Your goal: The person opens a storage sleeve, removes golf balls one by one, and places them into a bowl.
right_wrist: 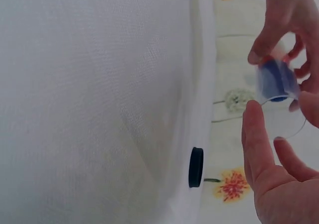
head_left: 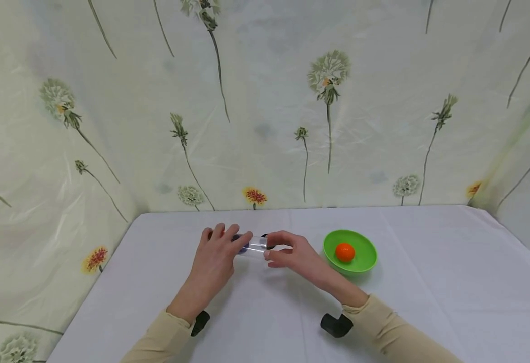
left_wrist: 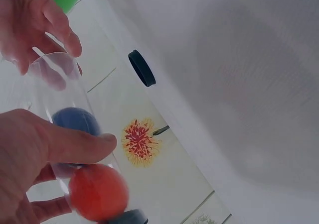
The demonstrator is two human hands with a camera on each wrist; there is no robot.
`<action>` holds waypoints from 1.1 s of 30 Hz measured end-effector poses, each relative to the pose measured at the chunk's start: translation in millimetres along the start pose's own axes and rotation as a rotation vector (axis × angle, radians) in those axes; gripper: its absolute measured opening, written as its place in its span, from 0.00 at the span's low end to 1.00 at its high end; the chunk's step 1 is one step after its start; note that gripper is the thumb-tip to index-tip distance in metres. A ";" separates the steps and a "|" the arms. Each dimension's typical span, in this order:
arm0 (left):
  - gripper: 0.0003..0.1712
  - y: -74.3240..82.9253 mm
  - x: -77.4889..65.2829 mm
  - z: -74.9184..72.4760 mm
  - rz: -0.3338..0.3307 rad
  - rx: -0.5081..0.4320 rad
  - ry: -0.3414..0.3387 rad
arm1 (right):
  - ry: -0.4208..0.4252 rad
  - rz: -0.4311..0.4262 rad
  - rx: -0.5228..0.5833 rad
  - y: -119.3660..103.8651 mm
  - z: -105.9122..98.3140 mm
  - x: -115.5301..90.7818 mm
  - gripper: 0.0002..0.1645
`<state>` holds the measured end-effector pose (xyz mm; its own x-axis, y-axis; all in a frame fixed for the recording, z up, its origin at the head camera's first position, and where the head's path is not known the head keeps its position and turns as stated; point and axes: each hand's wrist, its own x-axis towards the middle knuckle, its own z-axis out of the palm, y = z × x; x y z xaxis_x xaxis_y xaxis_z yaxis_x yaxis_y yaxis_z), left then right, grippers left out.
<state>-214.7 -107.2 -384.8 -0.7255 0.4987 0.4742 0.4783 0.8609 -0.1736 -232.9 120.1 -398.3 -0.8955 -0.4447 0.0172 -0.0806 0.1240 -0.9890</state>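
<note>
My left hand (head_left: pixel 217 262) grips a clear plastic tube (head_left: pixel 257 247), which lies sideways above the table. Inside the tube are a blue ball (left_wrist: pixel 75 122) and, deeper in, an orange-red ball (left_wrist: pixel 98 192). A dark cap (left_wrist: pixel 130 217) shows at that far end. The other end has an uncovered round mouth, and around it my right hand (head_left: pixel 298 254) is cupped, its fingers spread (right_wrist: pixel 259 139) at the rim. No ball shows in the right hand. Beyond the tube lies a black ring-shaped lid (right_wrist: pixel 196 168), partly hidden in the head view.
To the right of my right hand, a green bowl (head_left: pixel 366 252) holds an orange ball (head_left: pixel 345 252). A white cloth covers the table (head_left: pixel 428 302). Behind it hangs a curtain (head_left: pixel 265 126) printed with dandelions. Black wrist mounts (head_left: pixel 336 325) sit below both wrists.
</note>
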 end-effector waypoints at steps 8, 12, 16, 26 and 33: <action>0.36 -0.8 -0.7 0.6 0.019 -0.001 0.034 | 0.014 0.006 0.010 1.8 1.8 -2.1 0.28; 0.35 0.5 0.3 0.5 0.022 0.001 0.021 | 0.019 0.007 0.007 2.3 1.8 -3.4 0.29; 0.36 1.9 1.3 0.5 0.017 0.009 0.011 | 0.047 0.015 -0.011 1.9 1.7 -5.1 0.30; 0.35 3.1 -2.8 5.4 -0.024 -0.051 -0.005 | 0.094 0.013 -0.117 -0.5 -0.5 -8.0 0.29; 0.35 2.8 -3.5 8.7 -0.041 -0.069 -0.019 | 0.085 -0.010 -0.152 -2.2 -5.1 -8.6 0.29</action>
<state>-215.1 -105.7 -394.5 -0.7541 0.4657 0.4631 0.4808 0.8718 -0.0938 -227.3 128.2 -395.5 -0.9277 -0.3707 0.0456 -0.1491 0.2558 -0.9552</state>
